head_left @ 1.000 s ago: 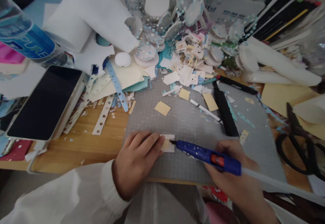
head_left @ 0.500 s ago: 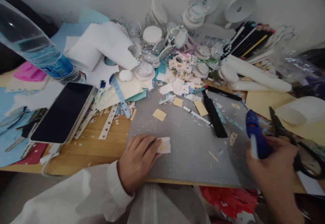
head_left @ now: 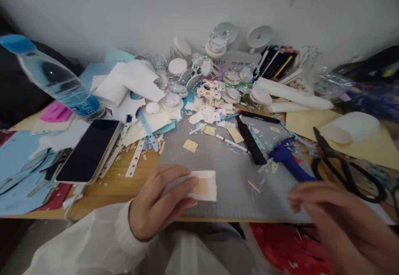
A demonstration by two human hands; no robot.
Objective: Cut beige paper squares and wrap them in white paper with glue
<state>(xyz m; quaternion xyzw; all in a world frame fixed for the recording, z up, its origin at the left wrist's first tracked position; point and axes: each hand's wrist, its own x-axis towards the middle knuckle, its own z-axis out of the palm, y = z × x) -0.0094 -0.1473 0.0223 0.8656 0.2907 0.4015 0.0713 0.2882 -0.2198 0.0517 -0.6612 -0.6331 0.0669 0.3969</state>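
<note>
My left hand [head_left: 163, 198] is closed on a small white piece of paper [head_left: 212, 185] by its left side, low over the grey cutting mat [head_left: 224, 204]. A tan paper square [head_left: 201, 186] lies on this white piece, partly covered by my fingertips. My right hand [head_left: 336, 212], blurred by motion, is empty with loosely bent fingers, just below the handle of a blue glue gun [head_left: 289, 158]. The glue gun lies on the mat's right side. Loose tan paper squares [head_left: 190, 146] rest farther back, near a white pen [head_left: 232, 143] and a black stick-like tool [head_left: 251, 140].
Black scissors [head_left: 343, 167] lie at the right, before a white paper roll [head_left: 350, 127]. On the left are a phone [head_left: 89, 150] and a water bottle [head_left: 59, 79]. Paper cut-outs [head_left: 212, 100] and white discs with beaded strings [head_left: 216, 44] crowd the back by the wall.
My right hand has put the blue glue gun down on the mat and let it go. My left hand still holds the white paper, now more visible. The view has shifted.
</note>
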